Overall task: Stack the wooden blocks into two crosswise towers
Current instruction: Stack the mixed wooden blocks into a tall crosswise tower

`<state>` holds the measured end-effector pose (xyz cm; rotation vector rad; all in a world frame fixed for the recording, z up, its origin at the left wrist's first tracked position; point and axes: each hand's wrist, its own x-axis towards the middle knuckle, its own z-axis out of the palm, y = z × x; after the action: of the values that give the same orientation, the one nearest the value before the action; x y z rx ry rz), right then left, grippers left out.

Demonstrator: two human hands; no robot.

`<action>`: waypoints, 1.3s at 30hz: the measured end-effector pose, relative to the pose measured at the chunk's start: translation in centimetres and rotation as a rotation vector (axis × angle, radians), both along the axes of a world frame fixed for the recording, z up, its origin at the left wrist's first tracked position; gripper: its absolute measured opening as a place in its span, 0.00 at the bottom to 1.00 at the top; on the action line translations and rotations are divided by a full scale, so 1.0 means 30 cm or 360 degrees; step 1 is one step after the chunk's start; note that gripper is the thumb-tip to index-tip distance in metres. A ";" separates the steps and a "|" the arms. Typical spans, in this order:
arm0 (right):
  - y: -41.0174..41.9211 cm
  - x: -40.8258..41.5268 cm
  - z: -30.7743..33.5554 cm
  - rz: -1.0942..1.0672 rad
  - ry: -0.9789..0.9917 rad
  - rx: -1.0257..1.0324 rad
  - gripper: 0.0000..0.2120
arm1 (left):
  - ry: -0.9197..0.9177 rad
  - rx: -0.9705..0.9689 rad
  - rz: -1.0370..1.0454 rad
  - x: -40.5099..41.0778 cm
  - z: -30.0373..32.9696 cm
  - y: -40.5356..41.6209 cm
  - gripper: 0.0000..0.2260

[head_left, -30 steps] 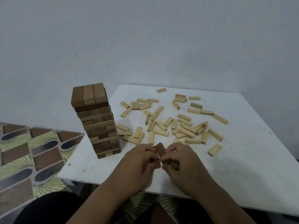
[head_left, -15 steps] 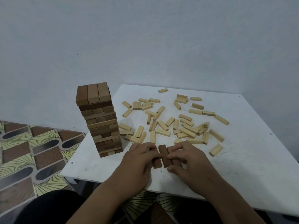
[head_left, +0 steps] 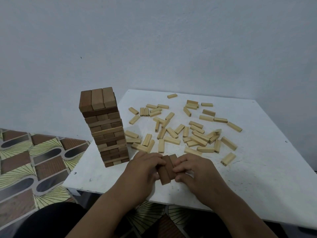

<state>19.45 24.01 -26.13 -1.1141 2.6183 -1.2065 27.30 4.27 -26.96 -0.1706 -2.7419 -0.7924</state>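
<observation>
White tabletop [head_left: 257,169] against a pale wall: my left hand [head_left: 142,170] and right hand [head_left: 193,170] curl fingers around dark brown blocks [head_left: 167,169], squeezing them flush, probably a second tower's base. Finished tower [head_left: 106,129] stands left; pale blocks [head_left: 197,138] lie scattered beyond.

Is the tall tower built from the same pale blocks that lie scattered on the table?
No, the tower is darker brown wood than the scattered pale blocks.
</observation>
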 end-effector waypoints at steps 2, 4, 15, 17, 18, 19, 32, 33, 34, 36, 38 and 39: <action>0.000 0.000 0.001 0.0020 -0.0028 -0.0024 0.09 | -0.0006 0.0004 0.0012 -0.001 0.003 -0.006 0.15; 0.001 0.002 0.004 0.0054 -0.0039 -0.0041 0.08 | -0.0012 0.0010 0.0011 -0.004 0.006 -0.012 0.14; -0.007 0.021 0.025 0.0100 -0.0112 -0.0044 0.10 | -0.0005 0.0141 0.0067 0.007 0.031 -0.006 0.19; -0.013 0.026 0.025 0.0067 -0.0105 -0.0024 0.14 | -0.0030 0.0127 0.0097 0.012 0.039 -0.001 0.17; -0.017 0.030 0.024 0.0054 -0.0073 -0.0003 0.16 | -0.0042 0.0123 0.0114 0.014 0.038 -0.002 0.17; -0.021 0.034 0.021 0.0044 -0.0035 0.0021 0.18 | -0.0062 0.0126 0.0126 0.015 0.036 -0.003 0.17; -0.021 0.042 0.020 0.0214 -0.0009 -0.0168 0.18 | -0.0210 0.0204 0.0017 0.041 0.027 -0.020 0.12; -0.022 0.041 0.020 0.0223 -0.0019 -0.0160 0.18 | -0.0229 0.0222 0.0022 0.040 0.028 -0.020 0.12; -0.020 0.041 0.022 0.0228 -0.0029 -0.0151 0.18 | -0.0243 0.0242 0.0028 0.039 0.028 -0.021 0.13; -0.011 0.040 0.026 0.0225 -0.0043 -0.0108 0.19 | -0.0274 0.0274 0.0045 0.039 0.027 -0.025 0.14; 0.009 0.035 0.026 0.0178 -0.0014 0.0005 0.21 | -0.0294 0.0294 0.0059 0.041 0.028 -0.028 0.14; 0.020 0.030 0.024 0.0130 0.0018 0.0076 0.22 | -0.0296 0.0303 0.0060 0.042 0.030 -0.029 0.14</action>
<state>20.35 24.61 -25.42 -1.2100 2.5680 -1.1193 28.56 3.39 -26.06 -0.0056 -2.8085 -1.1027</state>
